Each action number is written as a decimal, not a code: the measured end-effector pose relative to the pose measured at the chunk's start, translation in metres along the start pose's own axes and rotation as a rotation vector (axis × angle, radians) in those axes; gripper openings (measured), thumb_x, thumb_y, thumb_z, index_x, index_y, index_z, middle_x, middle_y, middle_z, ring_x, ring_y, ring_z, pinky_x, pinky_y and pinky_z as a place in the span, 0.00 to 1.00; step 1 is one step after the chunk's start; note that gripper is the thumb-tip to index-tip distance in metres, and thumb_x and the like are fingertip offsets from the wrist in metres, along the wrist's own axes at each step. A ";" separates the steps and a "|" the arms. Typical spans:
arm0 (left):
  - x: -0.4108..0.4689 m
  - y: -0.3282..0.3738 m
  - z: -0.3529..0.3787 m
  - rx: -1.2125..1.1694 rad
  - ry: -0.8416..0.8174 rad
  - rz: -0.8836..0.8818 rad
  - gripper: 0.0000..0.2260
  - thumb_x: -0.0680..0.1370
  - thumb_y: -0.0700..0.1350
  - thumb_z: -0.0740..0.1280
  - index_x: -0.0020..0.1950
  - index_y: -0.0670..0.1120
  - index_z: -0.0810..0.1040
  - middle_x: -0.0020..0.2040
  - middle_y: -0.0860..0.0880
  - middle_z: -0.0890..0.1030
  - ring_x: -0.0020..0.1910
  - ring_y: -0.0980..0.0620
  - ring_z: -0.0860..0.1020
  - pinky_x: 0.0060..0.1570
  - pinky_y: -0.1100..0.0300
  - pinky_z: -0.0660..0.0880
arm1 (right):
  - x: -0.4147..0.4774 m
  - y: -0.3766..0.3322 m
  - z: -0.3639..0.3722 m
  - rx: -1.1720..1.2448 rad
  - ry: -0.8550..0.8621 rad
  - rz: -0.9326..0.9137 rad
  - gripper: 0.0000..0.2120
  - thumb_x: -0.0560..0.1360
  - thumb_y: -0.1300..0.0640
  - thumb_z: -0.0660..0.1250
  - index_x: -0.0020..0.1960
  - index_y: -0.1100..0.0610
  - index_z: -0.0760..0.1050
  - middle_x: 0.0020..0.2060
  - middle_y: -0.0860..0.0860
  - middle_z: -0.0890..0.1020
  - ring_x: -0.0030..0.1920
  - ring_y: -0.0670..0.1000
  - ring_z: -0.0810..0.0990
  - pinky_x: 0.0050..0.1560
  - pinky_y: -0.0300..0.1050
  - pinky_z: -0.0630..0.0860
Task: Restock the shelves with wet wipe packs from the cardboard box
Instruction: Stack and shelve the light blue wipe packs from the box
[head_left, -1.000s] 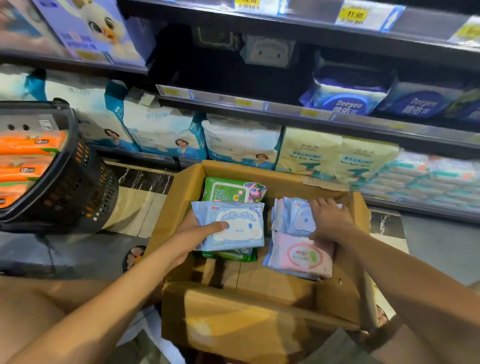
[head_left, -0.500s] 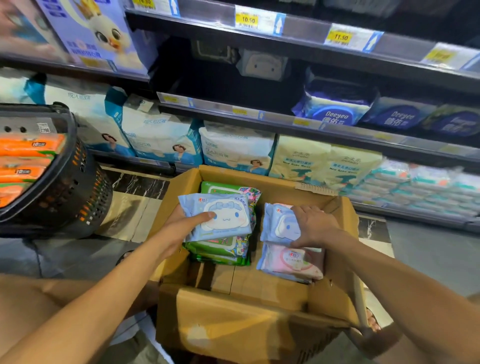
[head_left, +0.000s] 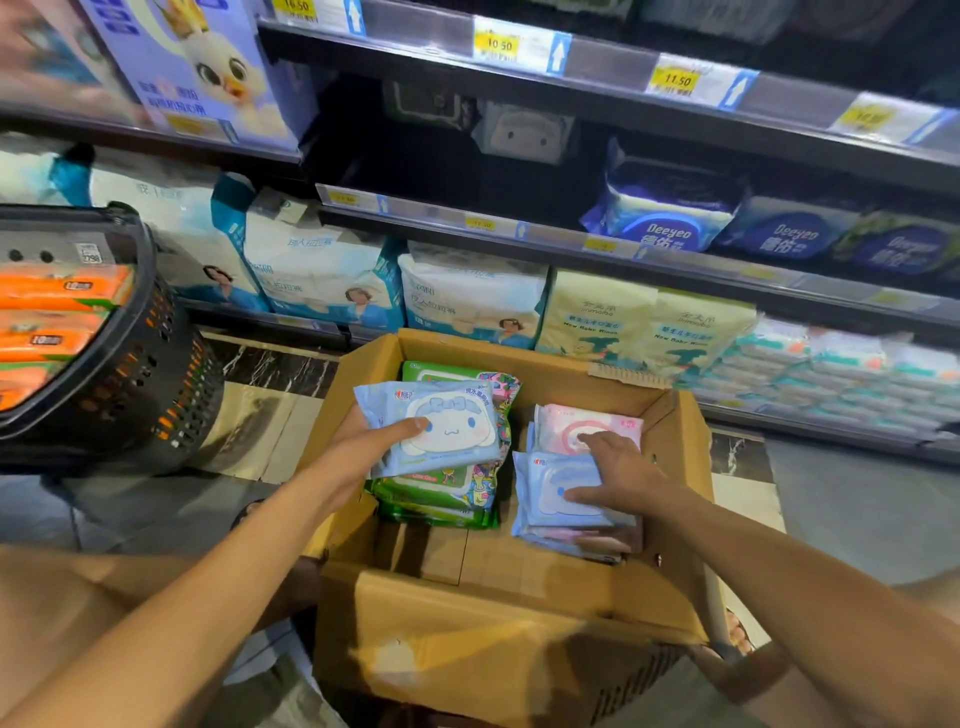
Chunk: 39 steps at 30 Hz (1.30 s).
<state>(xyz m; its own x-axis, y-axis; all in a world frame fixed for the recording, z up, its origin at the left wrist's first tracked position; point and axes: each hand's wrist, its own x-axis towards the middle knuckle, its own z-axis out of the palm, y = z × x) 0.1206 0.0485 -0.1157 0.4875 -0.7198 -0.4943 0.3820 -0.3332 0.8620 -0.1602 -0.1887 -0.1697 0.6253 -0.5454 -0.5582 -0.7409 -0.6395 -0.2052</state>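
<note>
Beneath stocked shelves (head_left: 571, 244), seemingly marble floor (head_left: 857, 509).

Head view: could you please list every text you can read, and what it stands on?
"10.50": yellow price tag on the upper shelf rail.
"11.50": second price tag, to its right.
"Deeyeo": dark blue packs.
"New Baby Wipes": cream packs.
Everything else is too blurred, including the blue pack in the left hand.
</note>
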 end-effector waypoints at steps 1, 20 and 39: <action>0.001 -0.001 -0.001 0.001 0.001 -0.002 0.19 0.74 0.43 0.78 0.64 0.50 0.80 0.58 0.49 0.86 0.58 0.47 0.85 0.65 0.43 0.78 | 0.000 0.002 0.002 0.053 0.037 0.053 0.53 0.71 0.30 0.73 0.83 0.54 0.53 0.81 0.56 0.61 0.79 0.59 0.60 0.77 0.55 0.62; 0.001 -0.003 -0.003 -0.014 0.034 -0.027 0.19 0.75 0.42 0.77 0.65 0.49 0.80 0.58 0.50 0.87 0.56 0.49 0.85 0.61 0.45 0.80 | 0.009 0.010 0.030 1.053 -0.043 0.417 0.20 0.68 0.55 0.84 0.55 0.53 0.79 0.48 0.48 0.84 0.47 0.46 0.82 0.36 0.35 0.77; -0.021 0.015 -0.013 0.024 0.054 0.063 0.18 0.73 0.45 0.79 0.62 0.51 0.82 0.56 0.52 0.87 0.56 0.49 0.85 0.58 0.48 0.81 | -0.011 -0.042 -0.003 0.285 -0.009 0.238 0.49 0.55 0.28 0.80 0.65 0.56 0.71 0.52 0.48 0.77 0.51 0.50 0.78 0.41 0.44 0.72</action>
<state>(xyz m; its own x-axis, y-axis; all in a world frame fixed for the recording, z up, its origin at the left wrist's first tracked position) 0.1268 0.0663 -0.0937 0.5521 -0.7059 -0.4436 0.3302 -0.3034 0.8938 -0.1355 -0.1577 -0.1531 0.4262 -0.6552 -0.6238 -0.9046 -0.3182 -0.2838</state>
